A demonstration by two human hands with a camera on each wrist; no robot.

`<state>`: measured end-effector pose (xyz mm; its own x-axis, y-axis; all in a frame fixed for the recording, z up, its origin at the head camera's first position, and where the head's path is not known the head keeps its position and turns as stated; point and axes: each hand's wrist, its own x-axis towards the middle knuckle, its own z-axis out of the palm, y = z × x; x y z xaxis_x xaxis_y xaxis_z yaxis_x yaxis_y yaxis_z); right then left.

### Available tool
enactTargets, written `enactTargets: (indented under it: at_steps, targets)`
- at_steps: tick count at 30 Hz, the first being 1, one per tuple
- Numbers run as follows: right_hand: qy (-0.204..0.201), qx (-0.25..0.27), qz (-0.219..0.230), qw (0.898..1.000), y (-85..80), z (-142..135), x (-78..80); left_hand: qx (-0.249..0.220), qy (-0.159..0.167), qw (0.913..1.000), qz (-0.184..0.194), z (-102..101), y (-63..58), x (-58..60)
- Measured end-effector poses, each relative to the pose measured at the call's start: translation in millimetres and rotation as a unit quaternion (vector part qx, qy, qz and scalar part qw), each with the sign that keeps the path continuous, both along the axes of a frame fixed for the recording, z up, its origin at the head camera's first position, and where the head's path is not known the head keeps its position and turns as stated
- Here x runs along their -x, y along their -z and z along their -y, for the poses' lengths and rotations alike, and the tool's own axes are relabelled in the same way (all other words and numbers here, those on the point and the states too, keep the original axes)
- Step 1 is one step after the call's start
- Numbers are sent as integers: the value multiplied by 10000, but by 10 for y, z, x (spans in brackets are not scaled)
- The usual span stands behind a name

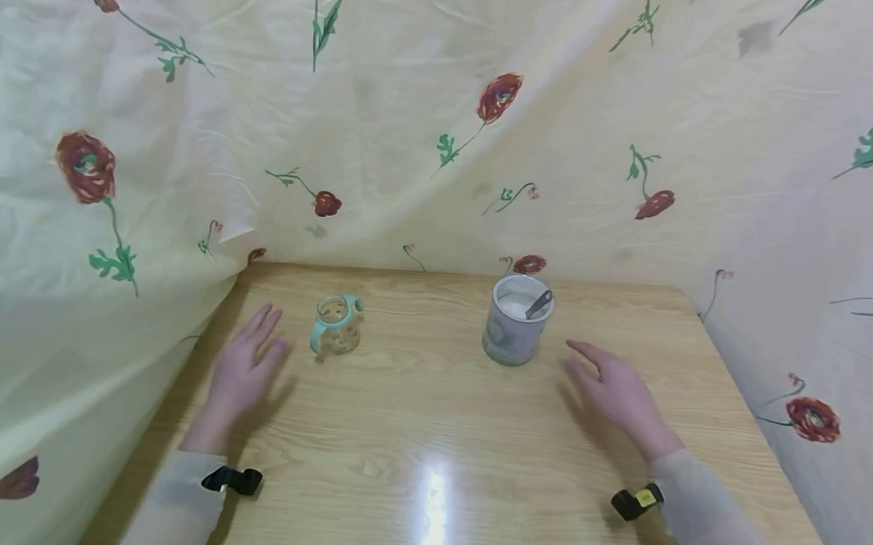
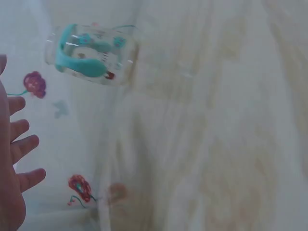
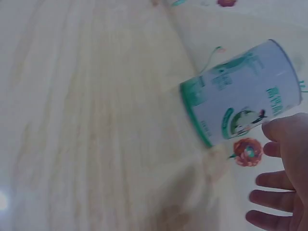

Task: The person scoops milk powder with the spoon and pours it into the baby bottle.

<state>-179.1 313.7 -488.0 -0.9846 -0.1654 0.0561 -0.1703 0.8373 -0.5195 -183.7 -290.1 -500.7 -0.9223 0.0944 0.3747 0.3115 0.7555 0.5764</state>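
On the left of the table stands a small clear bottle [image 1: 339, 327] with a turquoise collar and two turquoise handles, its top uncovered. My left hand [image 1: 245, 370] is just left of it, fingers extended and holding nothing. A lilac can with a green base [image 1: 513, 329] stands upright further right, with a grey spoon handle [image 1: 540, 304] leaning out over its rim. To the right of this can is my right hand [image 1: 617, 394], fingers loosely extended, grasping nothing. In the right wrist view the thumb [image 3: 276, 129] overlaps the can's edge [image 3: 240, 94]. The can's contents look whitish.
Both things stand on a light wooden table [image 1: 385, 433], toward its far edge. A pale cloth with red flowers [image 1: 384, 140] hangs behind the table and along both sides. Black wrist cameras [image 1: 233, 481] sit at both cuffs. A bright reflection shines on the table near the front.
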Motion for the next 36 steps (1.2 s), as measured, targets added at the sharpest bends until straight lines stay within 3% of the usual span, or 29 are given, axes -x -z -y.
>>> enactTargets:
  at_steps: [4,8,13,17,20,22,25,29,32,36]
  targets:
    - [210,616,86,9978,-46,0,30,-746,-137,9957,-525,-54,-30,39]
    - [418,1313,202,9903,-101,9,67,-1392,-238,9854,-946,-146,-82,80]
    - [547,2374,530,9684,-165,37,108,-2284,-251,9649,-1270,-306,-178,130]
    - [408,3097,679,9475,-235,83,140,-2932,-92,9449,-1451,-517,-321,159]
    - [429,3244,590,9431,-327,150,171,-3081,114,9372,-1631,-720,-422,195]
    - [564,3191,425,9451,-402,207,207,-3059,321,9364,-1690,-878,-470,231]
    - [787,3002,139,9505,-510,282,289,-2953,694,9417,-1454,-1167,-522,281]
    - [925,2402,9,9663,-631,359,410,-2729,1182,9520,-721,-1644,-567,350]
    - [854,1805,-53,9798,-697,412,483,-2524,1540,9552,-169,-2013,-556,425]
    - [716,1290,-199,9889,-745,468,546,-2359,1820,9530,557,-2459,-477,550]
